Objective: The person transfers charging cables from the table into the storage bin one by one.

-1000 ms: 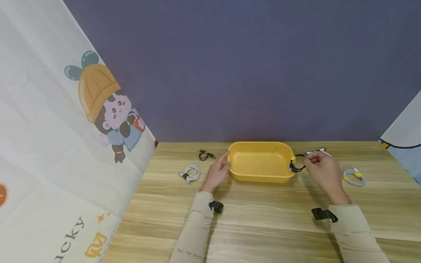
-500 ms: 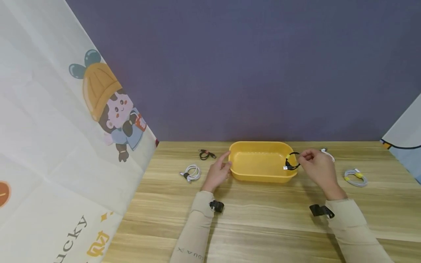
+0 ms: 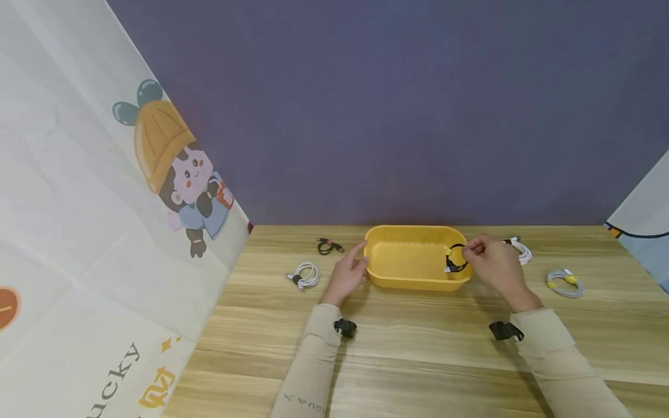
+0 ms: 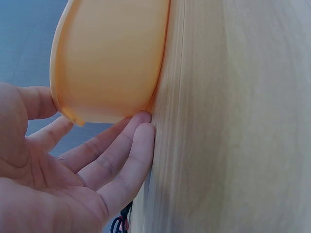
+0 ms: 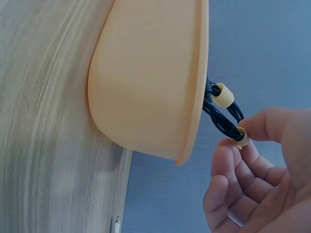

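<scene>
A yellow plastic basin [image 3: 410,284] stands at the back middle of the table. My left hand [image 3: 345,277] rests against its left end, fingers fairly straight; in the left wrist view the thumb [image 4: 40,103] is at the rim and the fingertips touch the end wall low down. My right hand [image 3: 496,264] pinches a coiled black USB cable [image 3: 456,267] between thumb and index finger, at one of its yellow ties [image 5: 242,137]. The coil hangs over the inside of the basin's right end, its silver plug pointing down-left. In the right wrist view the rim partly hides the coil.
Left of the basin lie a small coiled black cable [image 3: 329,247] and a coiled white cable [image 3: 305,276]. On the right are another white cable [image 3: 522,251], partly behind my right hand, and a grey-white one [image 3: 565,283] with yellow ties. A dark blue panel [image 3: 418,116] rises behind the table.
My right hand has moved left with the black USB cable, from outside the basin's right end to over its inside. The left hand keeps its place at the basin.
</scene>
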{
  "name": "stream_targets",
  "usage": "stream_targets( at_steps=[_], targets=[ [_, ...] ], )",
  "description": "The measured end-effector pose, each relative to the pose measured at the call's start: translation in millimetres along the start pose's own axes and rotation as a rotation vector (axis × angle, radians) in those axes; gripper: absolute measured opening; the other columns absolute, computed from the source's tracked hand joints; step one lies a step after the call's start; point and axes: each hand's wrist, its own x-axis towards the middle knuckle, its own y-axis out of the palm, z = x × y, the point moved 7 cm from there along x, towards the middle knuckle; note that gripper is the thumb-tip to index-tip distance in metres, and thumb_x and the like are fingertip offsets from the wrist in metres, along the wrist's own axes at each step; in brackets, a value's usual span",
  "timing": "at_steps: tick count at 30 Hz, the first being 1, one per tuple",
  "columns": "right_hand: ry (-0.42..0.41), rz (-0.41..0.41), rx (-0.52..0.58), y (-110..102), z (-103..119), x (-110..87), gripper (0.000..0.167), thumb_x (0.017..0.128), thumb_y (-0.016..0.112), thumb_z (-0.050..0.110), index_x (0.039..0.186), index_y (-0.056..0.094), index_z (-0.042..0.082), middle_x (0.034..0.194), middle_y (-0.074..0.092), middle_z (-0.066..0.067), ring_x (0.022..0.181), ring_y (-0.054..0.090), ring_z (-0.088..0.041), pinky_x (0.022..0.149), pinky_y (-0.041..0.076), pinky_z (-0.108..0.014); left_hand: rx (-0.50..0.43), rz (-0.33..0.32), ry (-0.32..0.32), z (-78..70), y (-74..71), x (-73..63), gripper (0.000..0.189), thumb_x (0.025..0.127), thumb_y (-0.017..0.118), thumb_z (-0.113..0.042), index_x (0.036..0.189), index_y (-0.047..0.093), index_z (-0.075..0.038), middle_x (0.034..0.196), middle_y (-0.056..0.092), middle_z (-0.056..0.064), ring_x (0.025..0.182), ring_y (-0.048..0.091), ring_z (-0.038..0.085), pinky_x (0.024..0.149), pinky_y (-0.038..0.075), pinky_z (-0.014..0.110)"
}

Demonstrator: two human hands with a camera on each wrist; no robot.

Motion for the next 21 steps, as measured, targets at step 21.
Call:
stream_targets(
  at_steps=[21],
  targets=[
    [-0.092,0.170,-0.065,24,0,28.9,0.015,0.098,0.064,0.019,0.096,0.067,0.004,0.081,0.070,-0.011,0.053,0.051,-0.014,0.051,0.040,-0.029,-0.016,-0.028,-0.014,-4.5,6.7,12.1,0.049,0.107,0.053,-0.026,0.154,0.045,-0.036,0.103,0.076,0.011,0.068,0.069,0.022,0.055,0.051,0.025]
  ],
)
